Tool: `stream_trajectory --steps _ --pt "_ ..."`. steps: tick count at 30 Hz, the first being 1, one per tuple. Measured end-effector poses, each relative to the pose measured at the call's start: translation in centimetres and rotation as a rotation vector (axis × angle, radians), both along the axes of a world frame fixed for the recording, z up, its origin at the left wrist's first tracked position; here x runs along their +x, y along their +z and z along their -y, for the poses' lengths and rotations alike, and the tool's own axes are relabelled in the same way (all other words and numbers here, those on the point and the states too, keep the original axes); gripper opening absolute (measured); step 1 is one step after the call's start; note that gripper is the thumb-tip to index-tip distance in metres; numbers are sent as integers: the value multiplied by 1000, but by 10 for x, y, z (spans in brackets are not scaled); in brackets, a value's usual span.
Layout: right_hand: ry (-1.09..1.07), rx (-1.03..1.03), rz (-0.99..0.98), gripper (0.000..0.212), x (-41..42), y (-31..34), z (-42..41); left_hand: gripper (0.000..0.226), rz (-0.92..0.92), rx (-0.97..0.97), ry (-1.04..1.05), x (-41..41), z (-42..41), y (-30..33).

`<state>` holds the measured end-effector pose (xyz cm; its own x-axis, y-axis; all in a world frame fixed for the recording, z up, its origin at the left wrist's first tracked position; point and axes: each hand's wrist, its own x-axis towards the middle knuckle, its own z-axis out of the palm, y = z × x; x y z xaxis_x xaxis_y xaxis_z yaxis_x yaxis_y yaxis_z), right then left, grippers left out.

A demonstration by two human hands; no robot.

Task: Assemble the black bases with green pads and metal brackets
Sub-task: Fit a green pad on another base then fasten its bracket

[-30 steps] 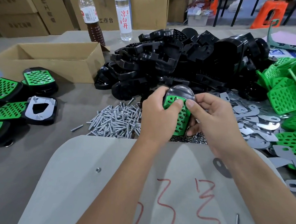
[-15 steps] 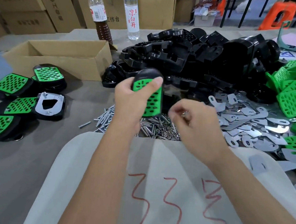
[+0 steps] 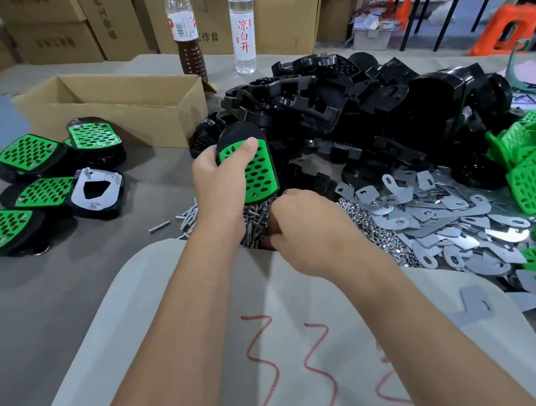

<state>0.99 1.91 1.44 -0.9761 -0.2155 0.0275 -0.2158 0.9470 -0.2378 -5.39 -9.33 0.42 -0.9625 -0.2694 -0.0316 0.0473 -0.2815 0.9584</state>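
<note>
red "33" on grey board (image 3: 294, 352); clear bottle (image 3: 243, 27) labelled "凉白开".

The clear water bottle (image 3: 243, 27) at the far edge of the table carries red characters 凉白开 on its white label. A carton (image 3: 277, 23) behind it shows 工作台, and the grey sheet (image 3: 278, 351) at the near edge has red handwritten "33".

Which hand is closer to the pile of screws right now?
Right. The right hand reaches down into the screw pile; the left hand holds a green-padded base above it.
</note>
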Motion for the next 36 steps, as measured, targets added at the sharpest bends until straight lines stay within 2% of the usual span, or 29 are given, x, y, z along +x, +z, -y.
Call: stream_trajectory --steps 2,5,8,11,15,20,23,25,32,36 --pt "-41 -189 -20 14 1 1 -13 9 1 22 1 -1 -1 2" --pt "-145 -511 -149 13 3 -3 -39 6 -11 31 -51 1 -6 2" --pt "-255 -802 -322 18 8 -9 -66 24 -43 -8 -211 8 -18 1" --pt "-332 -968 -472 14 16 -17 -78 33 -104 -136 -315 17 -37 -4" --pt "-355 -1171 -530 9 21 -26 -84 27 -160 -297 -261 31 -65 -15" --pt "-281 -1244 -525 14 24 -22 -87 27 -227 -366 -246 38 -76 -18" --pt "-249 -1253 -497 26 25 -22 -86 26 -273 -374 -232 42 -79 -18" --pt "-262 -1246 -506 24 25 -22 -85 27 -305 -398 -227 44 -80 -19" --pt "-252 -1158 -538 17 26 -19 -90 26 -399 -481 -234 49 -81 -18" --pt "-286 -1036 -614 16 26 -21 -90 27 -416 -565 -211 51 -81 -18"
